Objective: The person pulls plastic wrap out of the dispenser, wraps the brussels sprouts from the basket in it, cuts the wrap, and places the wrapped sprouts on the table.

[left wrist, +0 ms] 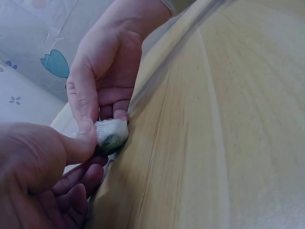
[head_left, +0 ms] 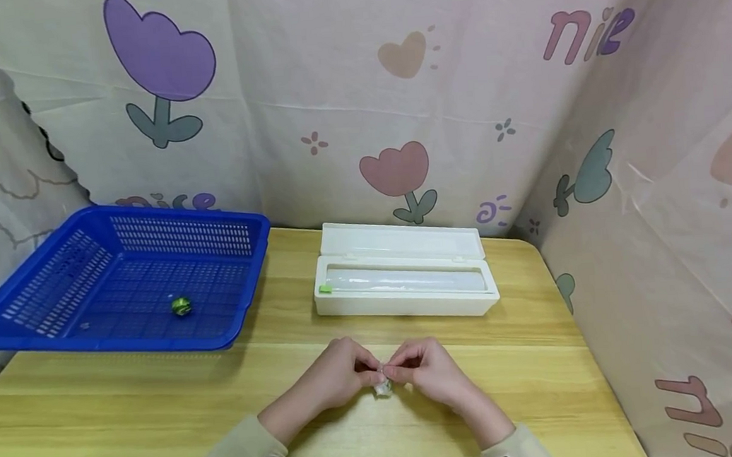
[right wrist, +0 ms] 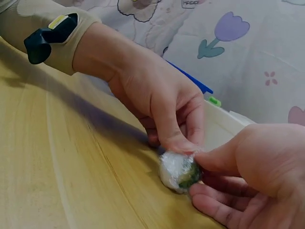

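Both hands meet over the table near its front. Between them is a small bundle [head_left: 383, 388] in crinkled clear plastic film, white on one side and dark green on the other. Thumb and forefinger of my left hand [head_left: 340, 372] pinch its film from the left. From the right, my right hand [head_left: 433, 371] pinches the film with thumb and fingertips. In the right wrist view the wrapped bundle [right wrist: 178, 171] looks roundish and sits low by the tabletop, partly covered by fingertips. The left wrist view shows the film bunched tight round the bundle [left wrist: 112, 136].
Behind the hands stands a white cling film box [head_left: 406, 303], lid raised, with a film roll [head_left: 408, 280] inside and a green slider [head_left: 325, 289] at its left. On the left, a blue basket [head_left: 243, 294] holds a shiny green ball [head_left: 181, 306]. A printed curtain [head_left: 310, 62] encloses the wooden table [head_left: 131, 422].
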The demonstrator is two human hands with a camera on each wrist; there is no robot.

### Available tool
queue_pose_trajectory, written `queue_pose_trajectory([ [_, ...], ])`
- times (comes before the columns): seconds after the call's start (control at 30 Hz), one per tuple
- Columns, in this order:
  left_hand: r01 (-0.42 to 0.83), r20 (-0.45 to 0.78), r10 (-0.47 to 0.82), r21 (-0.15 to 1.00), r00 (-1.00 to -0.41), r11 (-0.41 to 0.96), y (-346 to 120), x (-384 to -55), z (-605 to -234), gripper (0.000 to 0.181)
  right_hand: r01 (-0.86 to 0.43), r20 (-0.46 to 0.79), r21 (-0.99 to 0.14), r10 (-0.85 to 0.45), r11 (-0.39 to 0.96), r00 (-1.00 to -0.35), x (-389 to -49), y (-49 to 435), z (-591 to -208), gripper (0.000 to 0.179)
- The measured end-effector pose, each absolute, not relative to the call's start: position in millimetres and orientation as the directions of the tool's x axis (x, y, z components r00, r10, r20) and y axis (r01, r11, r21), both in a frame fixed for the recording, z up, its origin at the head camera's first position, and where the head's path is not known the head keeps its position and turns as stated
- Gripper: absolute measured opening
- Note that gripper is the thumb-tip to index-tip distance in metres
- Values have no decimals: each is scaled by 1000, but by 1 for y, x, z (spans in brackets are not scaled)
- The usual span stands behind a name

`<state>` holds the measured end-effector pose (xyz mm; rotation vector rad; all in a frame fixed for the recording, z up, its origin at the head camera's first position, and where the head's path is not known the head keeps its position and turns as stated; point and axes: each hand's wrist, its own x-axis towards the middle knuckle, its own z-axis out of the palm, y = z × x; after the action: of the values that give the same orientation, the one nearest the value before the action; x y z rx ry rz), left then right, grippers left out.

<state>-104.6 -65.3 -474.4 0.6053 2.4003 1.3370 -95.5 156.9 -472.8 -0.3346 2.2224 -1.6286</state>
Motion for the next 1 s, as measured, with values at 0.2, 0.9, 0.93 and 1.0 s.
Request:
queue_pose_trajectory([
  [0.2,198,-64,509,874,-858,443,-63,-100,-475,3,164,-264,-945,-365,284,-893,-91,155,-467,21],
  [0.9,377,143,455,793,-879,479,-54,-107,-483,5,-233,121,-913,-326,334,-938,-93,153,-482,7],
  [0.93,370,137,454,797,-880,476,-54,-107,-482,6,-210,98,-923,-327,324,-940,-93,154,-482,7],
  [1.0,353,122,451,808,-884,472,-53,-107,-482,6,-157,56,-944,-330,289,-942,-95,156,-483,8],
])
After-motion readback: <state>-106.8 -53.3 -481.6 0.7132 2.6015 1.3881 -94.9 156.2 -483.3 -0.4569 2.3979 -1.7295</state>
